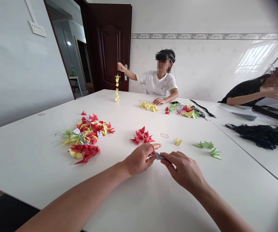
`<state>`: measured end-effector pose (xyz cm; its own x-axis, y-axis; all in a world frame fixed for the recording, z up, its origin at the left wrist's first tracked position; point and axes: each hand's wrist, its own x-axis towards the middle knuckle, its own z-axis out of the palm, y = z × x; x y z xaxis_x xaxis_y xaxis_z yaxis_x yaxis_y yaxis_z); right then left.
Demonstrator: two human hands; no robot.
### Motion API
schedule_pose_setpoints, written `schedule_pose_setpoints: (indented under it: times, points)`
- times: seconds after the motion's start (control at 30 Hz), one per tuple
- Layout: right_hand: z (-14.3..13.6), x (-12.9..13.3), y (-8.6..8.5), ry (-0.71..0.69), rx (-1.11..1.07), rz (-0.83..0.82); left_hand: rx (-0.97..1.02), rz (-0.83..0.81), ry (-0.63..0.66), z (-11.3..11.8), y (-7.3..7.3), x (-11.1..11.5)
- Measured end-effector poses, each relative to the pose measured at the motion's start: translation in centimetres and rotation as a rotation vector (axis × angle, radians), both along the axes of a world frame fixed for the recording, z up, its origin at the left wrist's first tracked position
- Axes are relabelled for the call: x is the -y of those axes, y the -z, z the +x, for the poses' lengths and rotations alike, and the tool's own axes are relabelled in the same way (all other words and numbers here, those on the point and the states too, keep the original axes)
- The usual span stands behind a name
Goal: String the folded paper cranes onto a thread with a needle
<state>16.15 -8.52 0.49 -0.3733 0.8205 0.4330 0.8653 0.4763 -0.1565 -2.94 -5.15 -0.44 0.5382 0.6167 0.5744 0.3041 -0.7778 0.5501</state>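
Observation:
Between my two hands is a small pale purple-grey folded paper piece (157, 156), partly covered by fingers. My left hand (140, 158) pinches its left end, and my right hand (182, 165) grips the other end between thumb and fingers. Just beyond my left hand lie several red paper cranes (142, 135). A single yellow paper crane (178, 141) sits past my right hand, with two green paper cranes (205, 145) farther right. To the left spreads a mixed pile of paper cranes (88, 135) in red, yellow, green and white.
Across the white table (44, 164), a person (160, 80) in white holds up a string of yellow cranes (117, 88). More cranes (189, 111) lie before them. Black cords (259, 133) are heaped at right, near another person (247, 88) in black.

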Motion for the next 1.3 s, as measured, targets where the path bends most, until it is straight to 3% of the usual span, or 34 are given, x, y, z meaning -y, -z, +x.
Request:
schedule_pose_setpoints:
  times: [0.4,0.57,0.73,0.83,0.9,1.03,1.17,1.3]
  points:
    - [-0.2,-0.1,0.2,-0.001,0.01,-0.039,-0.021,-0.038,0.001,0.0,-0.2,0.0]
    - [0.2,0.0,-0.4,0.026,-0.004,-0.114,0.021,-0.132,-0.022,-0.1,-0.4,0.0]
    - [0.6,-0.2,-1.4,0.119,-0.369,-0.264,0.094,-0.369,-0.102,-0.1,-0.5,-0.2]
    - [0.3,-0.4,-1.3,0.112,-0.602,-0.421,0.144,-0.508,-0.04,0.2,-0.5,0.0]
    - [0.0,-0.5,-0.9,0.065,-0.632,-0.476,0.183,-0.569,0.004,0.5,-0.4,0.3]
    - [-0.6,-0.6,-0.2,0.003,-0.605,-0.439,0.215,-0.63,0.029,0.8,-0.2,0.6]
    - [-0.7,-1.0,0.2,0.001,-0.71,-0.411,0.227,-0.65,0.024,0.8,-0.2,0.5]
    - [1.8,-2.8,0.5,0.082,-0.879,-0.291,0.225,-0.595,-0.086,0.6,-0.8,0.6]
